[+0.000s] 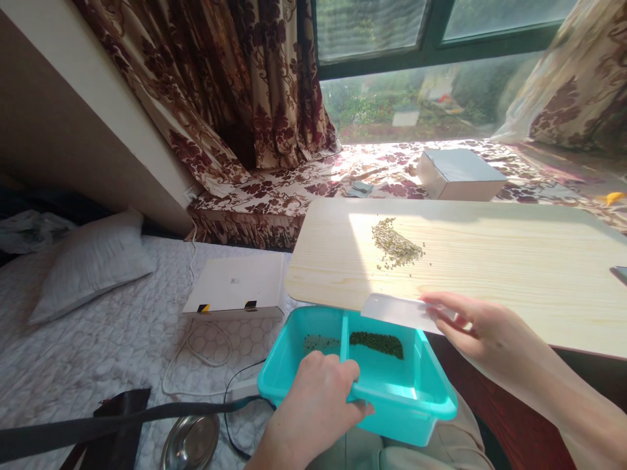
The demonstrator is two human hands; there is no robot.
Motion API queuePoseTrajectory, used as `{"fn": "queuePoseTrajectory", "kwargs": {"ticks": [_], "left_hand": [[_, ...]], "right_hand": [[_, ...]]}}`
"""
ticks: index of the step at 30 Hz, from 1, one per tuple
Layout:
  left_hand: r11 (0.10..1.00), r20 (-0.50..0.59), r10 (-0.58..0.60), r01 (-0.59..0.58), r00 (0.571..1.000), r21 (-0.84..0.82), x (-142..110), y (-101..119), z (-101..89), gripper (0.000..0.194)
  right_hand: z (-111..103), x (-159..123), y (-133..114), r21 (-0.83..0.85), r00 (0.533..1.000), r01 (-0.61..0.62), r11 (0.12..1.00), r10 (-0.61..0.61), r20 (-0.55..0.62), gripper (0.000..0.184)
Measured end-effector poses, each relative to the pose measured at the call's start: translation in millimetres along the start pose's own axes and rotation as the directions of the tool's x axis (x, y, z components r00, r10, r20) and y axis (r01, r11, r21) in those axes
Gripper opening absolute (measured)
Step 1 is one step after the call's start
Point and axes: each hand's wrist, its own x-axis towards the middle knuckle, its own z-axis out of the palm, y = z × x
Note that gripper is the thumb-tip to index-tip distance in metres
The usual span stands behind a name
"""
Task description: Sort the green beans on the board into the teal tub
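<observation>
A turquoise plastic box [434, 391] with a divider rests over my lap, against the table's near edge. My left hand [321, 398] is closed on its near rim, by the divider. Small green beans [377, 343] lie in the right compartment, and a few scattered beans [321, 342] are in the left one. My right hand [473, 326] pinches a thin white plastic card [396, 311], held at the table edge over the box's far rim. Farther back, a loose pile of brownish-green beans [396, 245] is spread on the wooden table [504, 261].
A white box [235, 284] with cables lies on the bed at left, near a metal bowl [191, 440] and a dark strap [122, 418]. Another box [460, 173] stands on the window seat. A dark flat object [620, 273] sits at the table's right.
</observation>
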Motion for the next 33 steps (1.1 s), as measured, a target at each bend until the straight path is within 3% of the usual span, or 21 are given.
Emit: {"fn": "queuePoseTrajectory", "kwargs": {"ticks": [5,10,18,24,29,33], "left_hand": [[0.987,0.006,0.135,-0.135,0.991,0.083,14.3,16.9,4.0,0.036],[0.957,0.016,0.263,-0.263,0.965,0.121,30.8,37.1,11.2,0.034],[0.940,0.042,0.306,-0.308,0.951,0.148,36.0,51.8,14.0,0.037],[0.945,0.021,0.302,-0.302,0.953,0.124,34.8,50.6,12.9,0.032],[0.947,0.038,0.296,-0.298,0.954,0.119,33.4,50.1,10.5,0.034],[0.949,0.028,0.288,-0.290,0.957,0.122,34.5,49.3,11.0,0.034]], "right_hand": [[-4.9,9.1,12.6,0.016,0.991,-0.122,0.992,0.123,-0.049,0.032],[9.2,13.0,9.9,-0.013,0.982,-0.182,0.983,0.181,-0.048,0.034],[23.7,4.6,-12.6,0.132,0.997,-0.071,0.989,0.073,-0.007,0.029],[11.6,-2.3,-32.4,0.273,0.985,-0.010,0.962,-0.037,0.167,0.027],[12.9,13.6,-10.8,0.044,0.994,-0.088,0.995,0.091,-0.066,0.031],[25.9,27.8,4.6,-0.118,0.991,-0.104,0.988,0.092,-0.100,0.032]]}}
